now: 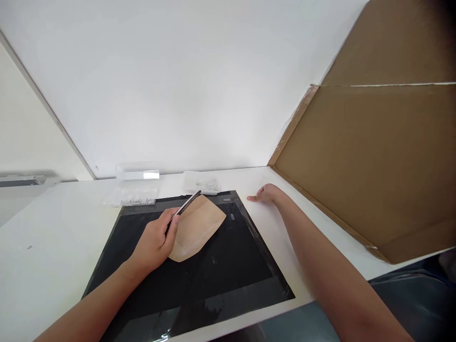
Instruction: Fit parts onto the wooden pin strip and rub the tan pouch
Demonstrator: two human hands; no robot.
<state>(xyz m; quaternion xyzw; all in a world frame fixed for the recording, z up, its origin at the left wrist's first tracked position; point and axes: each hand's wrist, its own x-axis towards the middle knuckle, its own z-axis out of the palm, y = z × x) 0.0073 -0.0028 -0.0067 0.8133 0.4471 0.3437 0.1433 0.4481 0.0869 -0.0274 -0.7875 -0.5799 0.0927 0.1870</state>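
My left hand (155, 242) is closed around a slim, dark, pen-like tool (187, 204) that points up and to the right. A sheet or pouch of brown paper (197, 228) lies at the same hand, partly behind my thumb and fingers; whether they grip it too I cannot tell. Under them is a black mat (228, 259) with clear, glossy strips along its borders. My right hand (266, 193) rests on the white table just past the mat's right edge. One of its digits stretches left along the tabletop, others are curled, and no held thing shows.
Two small clear pieces (232, 217) lie near the mat's upper right corner. Behind the mat stand a clear plastic tray (137, 190) and a clear box with small contents (202, 183). A large brown cardboard panel (374, 166) rises on the right. A white wall (178, 95) closes the back.
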